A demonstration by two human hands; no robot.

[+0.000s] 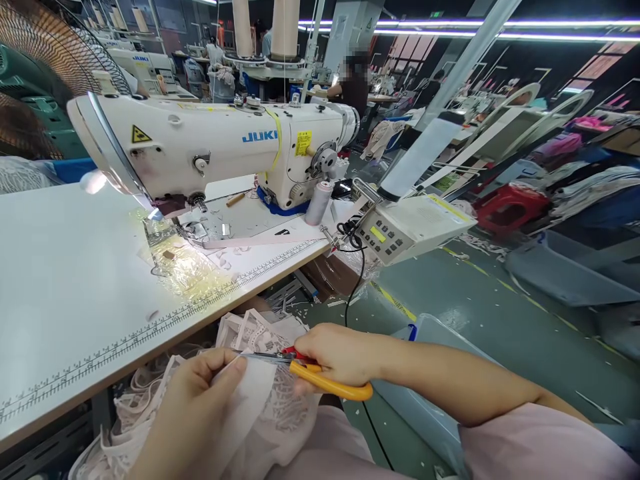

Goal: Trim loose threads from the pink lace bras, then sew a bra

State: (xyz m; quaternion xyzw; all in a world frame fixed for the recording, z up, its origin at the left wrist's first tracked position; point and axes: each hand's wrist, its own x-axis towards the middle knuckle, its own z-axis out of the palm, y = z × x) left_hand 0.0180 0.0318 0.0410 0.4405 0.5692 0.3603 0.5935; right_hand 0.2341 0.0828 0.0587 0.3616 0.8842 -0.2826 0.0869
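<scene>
Your right grip [335,351] wraps orange-handled scissors [334,385]; your left grip [203,393] pinches pale fabric [254,383] beside their blades [267,357], near the tabletop [65,280].

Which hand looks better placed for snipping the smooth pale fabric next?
Probably the right hand: it grips orange-handled metal scissors, while the left hand pinches the smooth pale fabric near the blade tips.

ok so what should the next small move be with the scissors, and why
Probably ease the left hand a little back along the pale fabric before the right hand works the scissors: their blades reach right up to the left fingertips.
</scene>
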